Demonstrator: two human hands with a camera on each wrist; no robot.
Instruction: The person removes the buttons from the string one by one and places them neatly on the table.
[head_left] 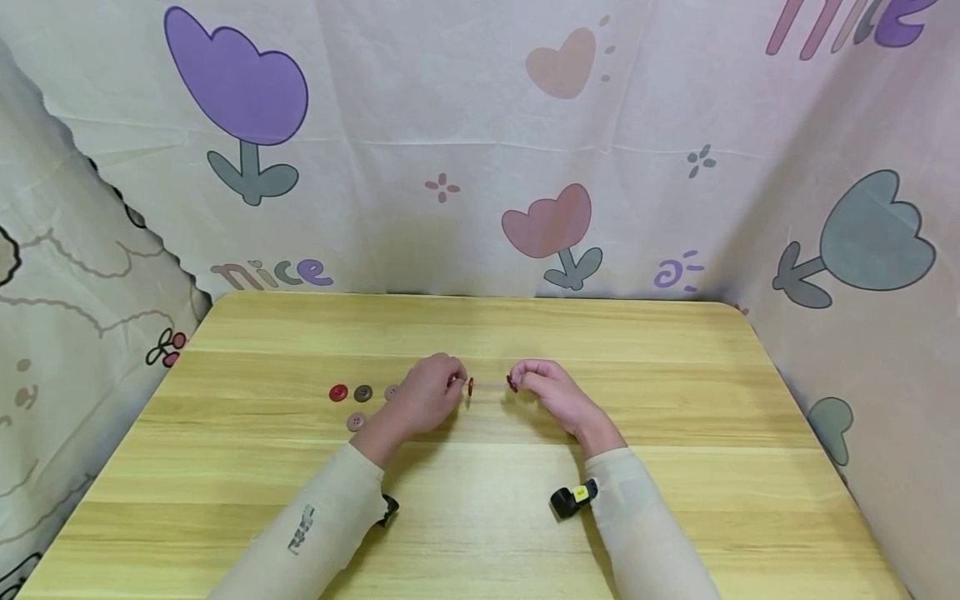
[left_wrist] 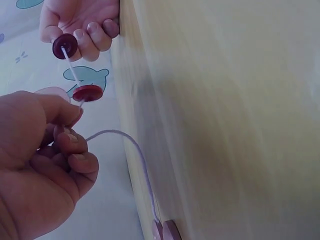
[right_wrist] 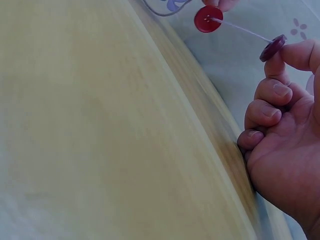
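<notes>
My left hand (head_left: 429, 395) pinches a white cord (left_wrist: 74, 75) between thumb and fingers, right behind a red button (left_wrist: 88, 93) threaded on it. Opposite, my right hand (head_left: 553, 395) grips a dark red button (right_wrist: 273, 48) by its edge, between thumb and forefinger. The cord runs taut between the two buttons, which are a short gap apart above the table. From my left hand, more cord curves down in the left wrist view to pinkish buttons (left_wrist: 171, 230) at the bottom edge. How the cord ends at the dark red button cannot be made out.
Left of my left hand, on the wooden table (head_left: 480, 533), lie a bright red button (head_left: 338, 392), a grey-brown button (head_left: 363, 393) and a pinkish button (head_left: 356, 422). Another pinkish button (head_left: 391, 392) is partly covered by that hand. A patterned cloth (head_left: 390, 100) hangs behind the table.
</notes>
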